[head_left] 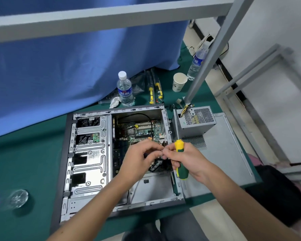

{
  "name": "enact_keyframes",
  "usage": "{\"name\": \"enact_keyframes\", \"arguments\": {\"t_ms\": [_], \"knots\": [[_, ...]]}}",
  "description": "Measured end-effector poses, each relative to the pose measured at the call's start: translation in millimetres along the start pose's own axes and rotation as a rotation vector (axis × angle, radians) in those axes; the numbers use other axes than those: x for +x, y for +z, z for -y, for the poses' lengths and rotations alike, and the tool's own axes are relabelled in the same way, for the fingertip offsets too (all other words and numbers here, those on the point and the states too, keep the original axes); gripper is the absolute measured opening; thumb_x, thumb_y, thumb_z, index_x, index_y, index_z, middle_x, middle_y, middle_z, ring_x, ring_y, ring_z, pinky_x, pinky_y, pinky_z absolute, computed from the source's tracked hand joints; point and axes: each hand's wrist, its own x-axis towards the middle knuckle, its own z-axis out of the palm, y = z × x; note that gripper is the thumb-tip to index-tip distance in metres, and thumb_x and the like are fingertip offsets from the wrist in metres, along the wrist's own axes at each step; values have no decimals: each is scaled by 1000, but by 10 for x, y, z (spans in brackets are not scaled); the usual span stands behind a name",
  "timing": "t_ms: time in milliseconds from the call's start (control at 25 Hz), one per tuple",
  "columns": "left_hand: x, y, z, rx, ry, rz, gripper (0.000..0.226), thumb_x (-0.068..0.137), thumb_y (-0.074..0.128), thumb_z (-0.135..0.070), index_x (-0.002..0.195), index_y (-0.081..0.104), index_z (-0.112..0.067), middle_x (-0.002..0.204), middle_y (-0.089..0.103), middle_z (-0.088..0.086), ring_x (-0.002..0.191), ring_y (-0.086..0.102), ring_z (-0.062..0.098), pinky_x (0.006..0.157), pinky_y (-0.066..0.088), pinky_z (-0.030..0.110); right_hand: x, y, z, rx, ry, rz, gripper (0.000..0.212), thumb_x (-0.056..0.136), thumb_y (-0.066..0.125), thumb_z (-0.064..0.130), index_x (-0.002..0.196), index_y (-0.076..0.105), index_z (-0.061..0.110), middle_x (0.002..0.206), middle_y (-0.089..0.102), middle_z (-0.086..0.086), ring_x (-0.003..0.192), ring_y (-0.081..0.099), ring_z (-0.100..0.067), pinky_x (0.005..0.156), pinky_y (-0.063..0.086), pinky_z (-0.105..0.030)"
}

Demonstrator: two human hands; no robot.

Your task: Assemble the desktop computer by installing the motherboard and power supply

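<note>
An open computer case (pixel 87 153) lies flat on the green table. The green motherboard (pixel 139 131) sits inside its right compartment. The grey power supply (pixel 195 120) stands outside the case at its right, on the removed side panel (pixel 224 153). My right hand (pixel 184 157) grips a green and yellow screwdriver (pixel 181 159) by its handle, above the motherboard. My left hand (pixel 139 157) is curled beside it, its fingertips meeting the right hand's fingers around something small that I cannot make out.
A water bottle (pixel 124 89), a crumpled tissue (pixel 115 102) and two more yellow screwdrivers (pixel 155 91) lie behind the case. A paper cup (pixel 179 81) and second bottle (pixel 197 63) stand at back right by a grey frame post (pixel 207 54). A glass (pixel 18 199) sits at left.
</note>
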Motion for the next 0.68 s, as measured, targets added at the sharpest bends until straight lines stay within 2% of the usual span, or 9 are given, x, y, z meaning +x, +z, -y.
{"name": "enact_keyframes", "arguments": {"t_ms": [80,160,240,280,320,360,480,680], "knots": [[-20,-13,-11,-39,-32,-4,9,88,71,-14,96,75,-15,87,70,-6,81,65,12,74,54,29,-65,-15,8,-30,-33,-11,14,91,68,15,93,67,1,78,70,-11,47,47,-12,51,46,-27],[-56,-30,-24,-147,-114,-17,9,89,71,-12,96,73,-16,85,72,-2,79,67,15,74,55,29,-140,-56,31,-244,-127,-96,23,94,66,29,79,66,11,67,68,-6,49,52,-15,53,47,-31],[-100,-60,-21,-222,-161,-52,12,88,72,-11,94,73,-20,84,72,0,79,68,19,72,56,25,-208,-179,47,-821,-236,-276,41,93,60,48,61,53,23,55,59,1,52,56,-16,52,45,-29],[-127,-77,-15,-239,-173,-62,13,86,73,-11,93,72,-22,84,72,1,79,67,20,71,55,22,-240,-243,48,-1161,-263,-333,45,93,55,54,59,45,26,54,54,5,54,56,-15,49,41,-28],[-153,-95,-12,-248,-179,-66,14,85,74,-11,92,72,-24,83,71,2,78,67,20,71,55,21,-268,-294,49,-1399,-265,-351,45,94,51,56,61,42,27,57,51,8,57,55,-15,50,38,-27],[-173,-110,-13,-255,-182,-69,15,85,74,-12,91,72,-25,82,71,2,78,67,20,71,55,22,-287,-334,45,-1521,-270,-343,41,95,49,54,65,41,27,60,50,9,60,55,-16,51,38,-27],[-207,-145,-6,-263,-190,-100,21,83,75,-12,88,71,-32,80,70,1,76,66,18,71,54,22,-297,-370,54,-1648,-286,-290,26,93,51,46,73,43,31,61,45,9,62,51,-18,55,36,-27],[-220,-202,27,-279,-187,-134,16,83,76,-13,88,71,-27,78,69,1,74,66,17,71,53,21,-290,-374,123,-1709,-290,-333,24,92,51,43,74,45,29,61,44,8,62,50,-20,55,34,-27]]}}
